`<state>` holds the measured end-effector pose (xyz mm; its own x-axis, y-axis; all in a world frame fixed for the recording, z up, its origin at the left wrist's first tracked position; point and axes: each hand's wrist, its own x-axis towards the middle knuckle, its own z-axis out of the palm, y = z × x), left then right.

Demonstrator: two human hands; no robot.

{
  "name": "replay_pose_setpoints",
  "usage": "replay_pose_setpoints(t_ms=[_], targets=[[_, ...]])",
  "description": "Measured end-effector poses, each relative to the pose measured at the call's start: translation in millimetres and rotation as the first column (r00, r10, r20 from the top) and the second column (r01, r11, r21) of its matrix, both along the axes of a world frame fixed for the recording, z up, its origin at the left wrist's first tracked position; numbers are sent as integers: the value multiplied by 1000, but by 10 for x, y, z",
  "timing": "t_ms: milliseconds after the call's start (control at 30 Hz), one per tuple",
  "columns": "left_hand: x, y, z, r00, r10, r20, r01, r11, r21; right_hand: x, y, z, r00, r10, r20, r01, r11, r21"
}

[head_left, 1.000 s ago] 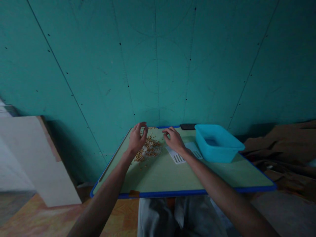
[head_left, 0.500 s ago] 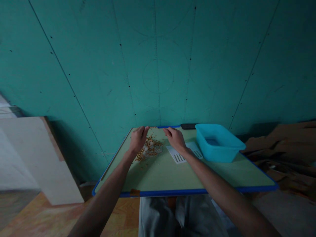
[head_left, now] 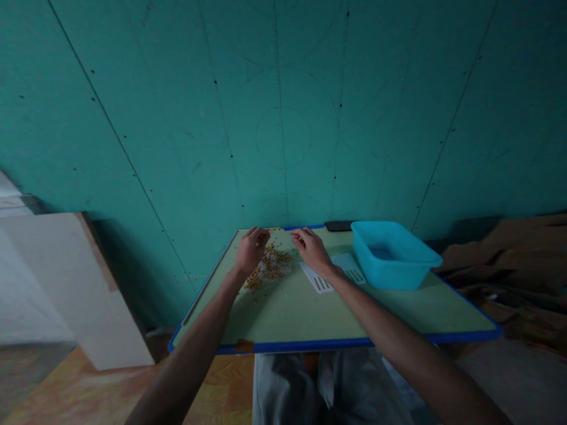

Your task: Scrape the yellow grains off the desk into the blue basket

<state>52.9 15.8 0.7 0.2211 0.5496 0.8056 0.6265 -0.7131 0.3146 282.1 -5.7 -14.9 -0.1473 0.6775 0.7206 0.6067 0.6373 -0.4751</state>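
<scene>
A heap of small yellow-brown grains (head_left: 272, 265) lies spread on a pale green board with a blue rim (head_left: 310, 344) across my lap. My left hand (head_left: 249, 251) rests at the heap's far left edge, its fingers curled in over the grains. My right hand (head_left: 312, 250) sits at the heap's right side with fingertips bent down toward the board, pinched together. What either hand holds is too small to make out. A white slotted plastic piece (head_left: 319, 283) lies flat under my right wrist.
A light blue plastic tub (head_left: 392, 254) stands at the board's far right. A dark flat object (head_left: 339, 225) lies at the far edge against the teal wall. Brown cloth (head_left: 505, 260) lies on the right, a white block (head_left: 57, 283) on the left.
My left hand has lowered from a raised pinch to the far edge of the grains. My right hand barely shifted. The view drifted slightly.
</scene>
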Motion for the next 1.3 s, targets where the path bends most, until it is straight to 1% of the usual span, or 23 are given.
replay_pose_setpoints(t_ms=[133, 333, 433, 533, 600, 700, 767, 800, 867, 900, 933, 1000, 1033, 1100, 1167, 1200, 1300], targets=[[-10, 18, -8, 1000, 23, -1, -23, 1000, 0, -15, -19, 0, 999, 19, 30, -19, 1000, 6], [5, 23, -19, 999, 52, 1, -52, 999, 2, -37, -60, 9, 999, 17, 32, -17, 1000, -2], [7, 11, -10, 998, 55, 10, -55, 998, 9, -53, -93, 35, 1000, -5, 18, 4, 999, 49], [16, -10, -2, 999, 50, 11, -51, 999, 18, -79, -170, 129, 998, -49, -31, 52, 990, 132], [29, -23, -5, 999, 49, 10, -49, 999, 23, -107, -270, 236, 997, -49, -59, 60, 979, 194], [50, -33, -28, 999, 47, 10, -47, 998, 29, -150, -512, 405, 998, -19, -66, 38, 953, 300], [56, -32, -48, 999, 44, 11, -44, 999, 31, -136, -722, 468, 999, -1, -47, 17, 935, 353], [57, -29, -57, 999, 42, 12, -42, 999, 30, -102, -834, 472, 1000, -12, -25, 20, 928, 372], [54, -13, -72, 999, 35, 17, -36, 999, 24, 41, -1057, 421, 994, -107, 18, 91, 916, 392], [53, -2, -77, 999, 32, 23, -32, 999, 18, 152, -1163, 371, 983, -184, 24, 158, 896, 415], [52, 12, -81, 999, 29, 32, -29, 1000, 11, 286, -1264, 311, 960, -280, 15, 244, 861, 447], [53, 42, -87, 998, 32, 57, -32, 999, -6, 603, -1441, 187, 890, -454, -31, 408, 767, 495], [55, 56, -89, 997, 32, 68, -31, 999, -16, 768, -1512, 130, 852, -519, -70, 478, 716, 508], [58, 74, -91, 997, 26, 78, -23, 999, -35, 1065, -1609, 37, 780, -611, -135, 589, 644, 488], [60, 76, -86, 997, 23, 77, -19, 999, -49, 1263, -1640, -39, 726, -664, -179, 669, 621, 409], [59, 73, -82, 997, 24, 72, -20, 998, -53, 1318, -1634, -77, 707, -682, -187, 696, 625, 354], [43, 60, -70, 998, 36, 45, -34, 998, -53, 1351, -1572, -193, 673, -723, -159, 737, 636, 226]])
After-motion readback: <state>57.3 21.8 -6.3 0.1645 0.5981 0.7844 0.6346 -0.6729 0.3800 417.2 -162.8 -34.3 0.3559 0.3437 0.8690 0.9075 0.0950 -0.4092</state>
